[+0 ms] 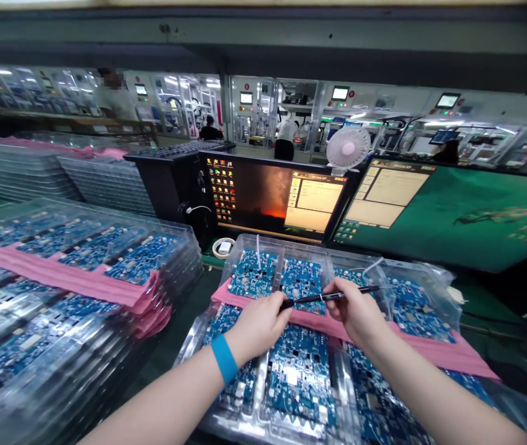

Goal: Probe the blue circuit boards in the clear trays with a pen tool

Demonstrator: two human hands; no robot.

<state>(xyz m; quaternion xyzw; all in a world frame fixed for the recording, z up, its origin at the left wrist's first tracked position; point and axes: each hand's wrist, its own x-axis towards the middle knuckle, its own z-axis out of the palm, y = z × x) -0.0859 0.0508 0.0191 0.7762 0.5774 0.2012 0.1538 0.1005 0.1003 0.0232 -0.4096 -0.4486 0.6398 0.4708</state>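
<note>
Clear plastic tray [263, 395] of blue circuit boards lies on the green worktop [184, 309], in front of the dark monitor [272, 194]. Over this tray, both hands pinch one thin black pen [323, 298]: left hand [256, 324] at its tip, right hand [358, 312] mid-shaft. No marks on the boards are visible.

In the lower middle of the frame, the left hand [258, 324] and the right hand [356, 309] hold one black pen [328, 298] between them, above a clear tray [244, 253] of blue circuit boards [300, 371]. A pink strip [434, 352] lies across the tray. At the left stands a stack of trays [82, 296], and behind are two monitors [272, 194] and a small white fan [348, 147].
</note>
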